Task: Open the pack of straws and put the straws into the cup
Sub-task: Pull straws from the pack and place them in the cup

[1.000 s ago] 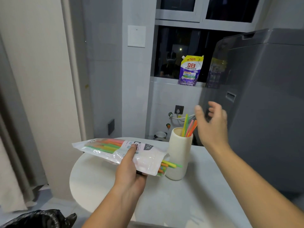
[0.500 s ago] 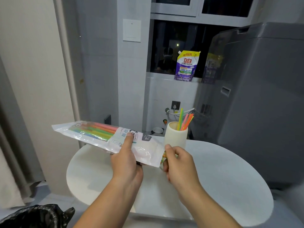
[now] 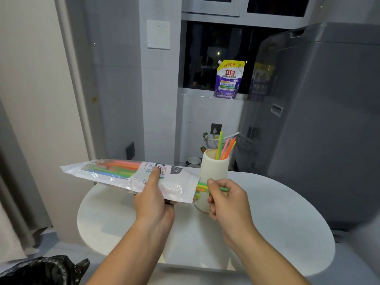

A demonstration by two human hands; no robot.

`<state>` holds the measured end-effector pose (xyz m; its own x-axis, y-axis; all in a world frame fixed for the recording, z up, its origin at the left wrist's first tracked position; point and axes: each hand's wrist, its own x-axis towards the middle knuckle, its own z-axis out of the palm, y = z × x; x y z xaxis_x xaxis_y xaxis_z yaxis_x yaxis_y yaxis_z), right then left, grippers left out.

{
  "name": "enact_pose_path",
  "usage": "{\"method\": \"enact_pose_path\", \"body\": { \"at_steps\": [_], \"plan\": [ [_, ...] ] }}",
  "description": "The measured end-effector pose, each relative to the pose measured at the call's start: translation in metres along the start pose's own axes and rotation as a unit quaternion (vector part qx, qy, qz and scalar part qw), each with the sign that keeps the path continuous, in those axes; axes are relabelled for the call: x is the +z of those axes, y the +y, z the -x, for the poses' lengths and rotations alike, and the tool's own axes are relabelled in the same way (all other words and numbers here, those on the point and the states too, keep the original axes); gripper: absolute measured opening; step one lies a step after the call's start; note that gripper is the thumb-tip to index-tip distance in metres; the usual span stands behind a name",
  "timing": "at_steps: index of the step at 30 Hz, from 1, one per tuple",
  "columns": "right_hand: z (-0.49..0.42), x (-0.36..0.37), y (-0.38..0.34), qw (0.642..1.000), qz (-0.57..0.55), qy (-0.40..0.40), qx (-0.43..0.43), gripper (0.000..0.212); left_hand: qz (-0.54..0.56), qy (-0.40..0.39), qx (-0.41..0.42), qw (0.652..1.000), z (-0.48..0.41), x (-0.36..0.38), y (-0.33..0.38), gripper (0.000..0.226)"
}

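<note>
My left hand holds the pack of straws level above the table, thumb on top of its white printed part. Coloured straws show through its clear left end. Its open right end lets several straw tips stick out. My right hand pinches a green straw at that opening, partly drawn out. Just behind stands the cream cup, upright, with several straws standing in it.
The round white table carries the cup. A grey washing machine stands close on the right. A purple detergent pouch sits on the window sill. A black bag lies on the floor at lower left.
My right hand came down from beside the cup to the pack's open end and closed on a green straw. The pack rose slightly and levelled out.
</note>
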<state>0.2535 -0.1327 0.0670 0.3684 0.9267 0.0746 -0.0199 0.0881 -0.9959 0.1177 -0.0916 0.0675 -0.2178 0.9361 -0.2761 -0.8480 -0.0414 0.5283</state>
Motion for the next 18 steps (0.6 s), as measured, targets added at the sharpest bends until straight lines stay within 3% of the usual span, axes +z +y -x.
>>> {"method": "enact_pose_path", "body": {
  "at_steps": [4, 10, 18],
  "plan": [
    [-0.005, -0.010, -0.003, 0.992, -0.120, 0.039, 0.007, 0.022, 0.004, -0.022, -0.009, 1.000, -0.002, -0.001, 0.006, 0.043],
    [0.005, 0.008, 0.003, 0.968, -0.237, -0.023, 0.077, 0.045, -0.002, 0.003, -0.032, 0.999, 0.001, -0.002, 0.001, 0.036],
    [0.001, 0.014, 0.001, 0.960, -0.261, 0.025, 0.094, 0.023, 0.002, 0.004, -0.033, 0.999, 0.004, 0.000, 0.000, 0.039]
  ]
}}
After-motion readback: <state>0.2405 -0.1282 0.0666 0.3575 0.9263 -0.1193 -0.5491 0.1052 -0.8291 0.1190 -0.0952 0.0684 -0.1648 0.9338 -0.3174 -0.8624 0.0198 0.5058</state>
